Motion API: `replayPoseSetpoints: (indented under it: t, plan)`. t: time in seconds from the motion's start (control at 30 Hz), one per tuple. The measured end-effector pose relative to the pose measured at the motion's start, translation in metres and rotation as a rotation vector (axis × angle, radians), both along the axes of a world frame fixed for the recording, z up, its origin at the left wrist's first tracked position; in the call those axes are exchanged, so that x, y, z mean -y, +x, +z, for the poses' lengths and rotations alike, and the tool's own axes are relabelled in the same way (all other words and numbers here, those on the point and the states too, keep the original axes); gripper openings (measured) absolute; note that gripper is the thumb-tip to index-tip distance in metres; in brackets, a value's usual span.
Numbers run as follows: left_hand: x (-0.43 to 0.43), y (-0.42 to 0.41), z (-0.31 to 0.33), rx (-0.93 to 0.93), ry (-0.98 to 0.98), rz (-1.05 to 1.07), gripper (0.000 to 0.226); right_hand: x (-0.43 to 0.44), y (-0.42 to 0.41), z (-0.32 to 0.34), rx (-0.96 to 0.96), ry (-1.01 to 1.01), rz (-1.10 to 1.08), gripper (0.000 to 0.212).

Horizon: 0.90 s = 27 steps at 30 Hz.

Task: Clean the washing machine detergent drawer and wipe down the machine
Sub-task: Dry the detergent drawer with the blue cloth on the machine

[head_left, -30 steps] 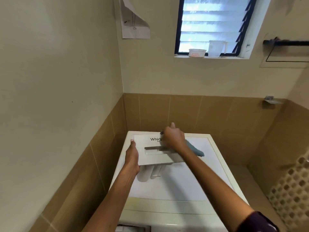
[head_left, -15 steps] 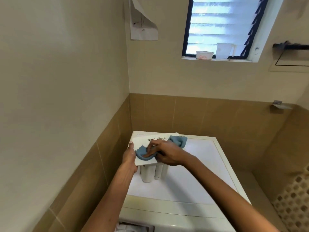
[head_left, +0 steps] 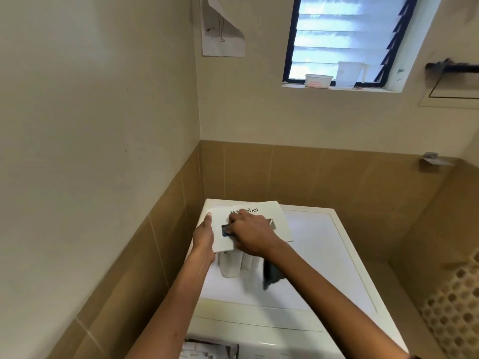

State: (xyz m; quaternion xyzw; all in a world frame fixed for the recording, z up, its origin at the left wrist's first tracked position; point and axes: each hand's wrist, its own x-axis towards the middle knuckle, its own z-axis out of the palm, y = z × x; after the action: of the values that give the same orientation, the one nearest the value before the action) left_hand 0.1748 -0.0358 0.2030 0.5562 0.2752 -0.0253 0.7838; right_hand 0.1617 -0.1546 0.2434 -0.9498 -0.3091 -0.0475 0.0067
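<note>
Left hand (head_left: pixel 204 235) grips the left edge of the detergent drawer (head_left: pixel 274 218); right hand (head_left: pixel 250 233) presses a blue cloth (head_left: pixel 270 275) against its white front panel. The drawer stands on the washing machine (head_left: pixel 318 260) in a tiled corner, below a louvred window (head_left: pixel 342 35).

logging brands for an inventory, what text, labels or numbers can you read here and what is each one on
"Wh...pool": dark lettering on the white plastic detergent drawer front panel, middle letters hidden by the right hand.
Reddish print on the small white tub on the window sill: too blurred to read.
Line drawing on the white paper sheet on the wall: no readable words.
</note>
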Motion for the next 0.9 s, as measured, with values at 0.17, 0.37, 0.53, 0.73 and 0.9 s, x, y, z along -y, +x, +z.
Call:
replayPoseSetpoints:
  t: [0.17,0.37,0.53,0.73,0.9]
  plan:
    - [-0.004,0.000,-0.002,-0.017,0.024,-0.061,0.044,0.002,-0.003,-0.002,0.019,-0.028,-0.035,0.037]
    - [-0.004,0.004,0.005,-0.025,-0.022,-0.032,0.042,0.049,0.006,0.009,0.031,-0.082,-0.167,0.036]
    - [0.003,0.008,0.013,-0.036,-0.056,-0.003,0.039,0.072,0.015,0.015,0.102,-0.092,-0.227,0.031]
    - [0.007,0.013,0.011,-0.036,-0.111,0.080,0.036,0.055,-0.006,-0.007,0.192,0.145,-0.278,0.040]
    - [0.015,0.014,0.013,-0.034,-0.163,0.092,0.040,-0.002,-0.024,-0.017,0.105,0.315,-0.039,0.034]
